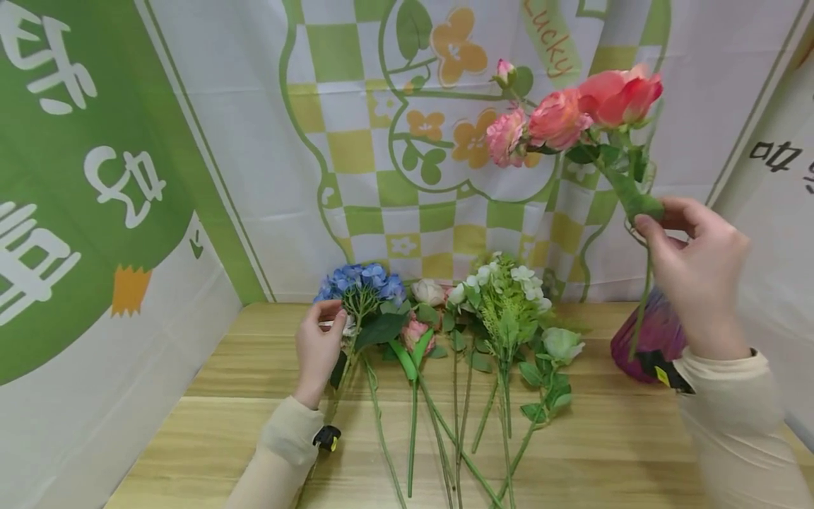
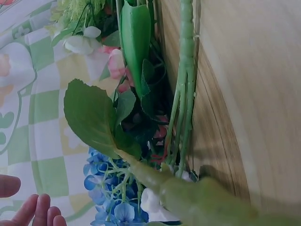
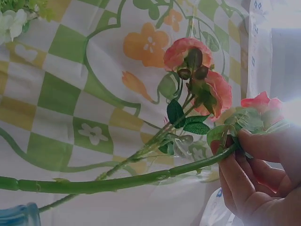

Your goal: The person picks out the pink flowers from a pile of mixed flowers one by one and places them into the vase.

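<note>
In the head view, my right hand (image 1: 702, 268) pinches an artificial coral-pink flower (image 1: 620, 99) by its green stem near the leaves, raised at the right. Smaller pink roses (image 1: 559, 119) show beside that bloom. The thick green stem (image 3: 94, 186) curves away from the fingertips in the right wrist view, crossing a thinner rose stem that runs down to the blue mouth of the vase (image 3: 23, 216). Below that hand stands the purple vase (image 1: 664, 332). My left hand (image 1: 321, 346) is beside the blue hydrangea (image 1: 362, 283); its thumb and fingers are apart in the left wrist view.
Several artificial stems lie on the wooden table (image 1: 210, 424), heads toward the back. Among them are white-flowered greenery (image 1: 509, 304), a pale green rose (image 1: 562, 345) and a pink flower (image 1: 416, 332). A printed checkered cloth (image 1: 356, 152) hangs behind the table.
</note>
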Demonstrator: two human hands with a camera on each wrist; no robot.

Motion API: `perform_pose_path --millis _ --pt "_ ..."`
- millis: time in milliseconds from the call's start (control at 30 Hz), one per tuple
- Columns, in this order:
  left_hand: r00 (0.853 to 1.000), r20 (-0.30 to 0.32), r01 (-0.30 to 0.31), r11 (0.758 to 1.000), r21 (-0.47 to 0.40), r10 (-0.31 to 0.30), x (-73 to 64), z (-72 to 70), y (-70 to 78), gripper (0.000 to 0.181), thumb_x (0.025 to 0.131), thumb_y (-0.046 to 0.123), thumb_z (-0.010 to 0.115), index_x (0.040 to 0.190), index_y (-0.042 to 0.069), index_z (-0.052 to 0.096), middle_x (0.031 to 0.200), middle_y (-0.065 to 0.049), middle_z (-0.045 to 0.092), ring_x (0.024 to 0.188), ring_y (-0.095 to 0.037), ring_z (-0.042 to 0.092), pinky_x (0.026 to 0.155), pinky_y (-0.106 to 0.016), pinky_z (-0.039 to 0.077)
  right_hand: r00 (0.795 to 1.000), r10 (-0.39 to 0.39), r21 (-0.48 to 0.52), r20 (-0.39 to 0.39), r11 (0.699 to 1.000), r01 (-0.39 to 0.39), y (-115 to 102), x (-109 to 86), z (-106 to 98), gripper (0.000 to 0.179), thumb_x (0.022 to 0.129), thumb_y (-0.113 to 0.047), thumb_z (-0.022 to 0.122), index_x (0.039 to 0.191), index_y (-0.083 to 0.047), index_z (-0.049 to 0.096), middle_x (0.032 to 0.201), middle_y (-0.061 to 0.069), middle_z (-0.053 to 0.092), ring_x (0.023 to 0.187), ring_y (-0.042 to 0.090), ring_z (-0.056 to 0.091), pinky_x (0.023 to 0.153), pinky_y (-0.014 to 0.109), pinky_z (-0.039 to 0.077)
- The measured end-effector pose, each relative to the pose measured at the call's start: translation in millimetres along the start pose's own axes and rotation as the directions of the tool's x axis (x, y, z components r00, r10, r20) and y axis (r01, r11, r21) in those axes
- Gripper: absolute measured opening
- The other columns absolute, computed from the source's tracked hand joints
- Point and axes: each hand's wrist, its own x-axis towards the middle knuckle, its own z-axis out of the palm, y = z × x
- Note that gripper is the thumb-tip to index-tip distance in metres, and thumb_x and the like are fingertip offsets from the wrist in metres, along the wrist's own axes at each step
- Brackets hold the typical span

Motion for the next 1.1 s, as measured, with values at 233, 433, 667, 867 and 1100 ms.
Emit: perform_pose_path --millis 233,433,667,867,1100 --pt "1.000 0.017 0.019 1.000 0.015 -0.020 -2.1 -5.7 -1.5 0.022 0.092 0.015 0.062 0.112 0.006 0.064 0.105 -0.012 0.065 0.092 -0.021 0.059 0.073 -0.024 0.045 0.999 -0.004 -0.047 -0.050 0.999 0.001 -1 12.2 -7 0.028 0.085 -0.017 0.071 0.104 0.003 0.070 0.085 -0.024 0.061 0.075 -0.020 0.053 0.070 -0.001 0.044" --pt "1.000 0.005 0.012 1.000 0.021 -0.012 -2.2 -8.4 -3.1 0.022 0.091 0.014 0.063 0.111 0.005 0.065 0.102 -0.012 0.067 0.090 -0.021 0.060 0.071 -0.018 0.043 0.996 0.025 -0.078 -0.080 0.996 -0.032 -2 22.6 -13 0.028 0.086 -0.018 0.069 0.108 0.001 0.069 0.090 -0.010 0.066 0.076 -0.018 0.053 0.071 0.001 0.045" --pt "1.000 0.002 0.028 0.999 0.034 -0.028 -0.8 -14.9 -2.3 0.025 0.092 0.016 0.062 0.114 0.004 0.064 0.104 -0.012 0.067 0.090 -0.023 0.061 0.072 -0.021 0.045 0.994 -0.004 -0.150 -0.108 0.989 -0.013 -4 33.8 -19 0.030 0.090 -0.022 0.064 0.110 -0.002 0.069 0.099 0.011 0.070 0.076 -0.021 0.048 0.074 0.001 0.045" --pt "0.999 -0.012 0.045 0.998 0.034 -0.044 1.1 -22.5 -4.7 0.025 0.092 0.016 0.062 0.114 0.005 0.064 0.105 -0.012 0.066 0.090 -0.022 0.061 0.067 -0.014 0.043 0.994 0.009 -0.122 -0.113 0.992 -0.023 -8 41.6 -25 0.027 0.090 -0.025 0.062 0.110 -0.008 0.070 0.094 -0.008 0.065 0.081 -0.014 0.053 0.079 0.005 0.047" --pt "0.999 -0.032 0.030 0.998 0.057 -0.029 -0.3 -31.5 -11.3 0.026 0.091 0.017 0.063 0.112 0.002 0.064 0.104 -0.014 0.066 0.090 -0.022 0.059 0.069 -0.009 0.039 0.993 0.033 -0.108 -0.114 0.993 -0.045 -13 49.9 -27 0.026 0.091 -0.025 0.062 0.112 -0.013 0.069 0.093 -0.015 0.062 0.082 -0.012 0.053 0.078 0.005 0.047"
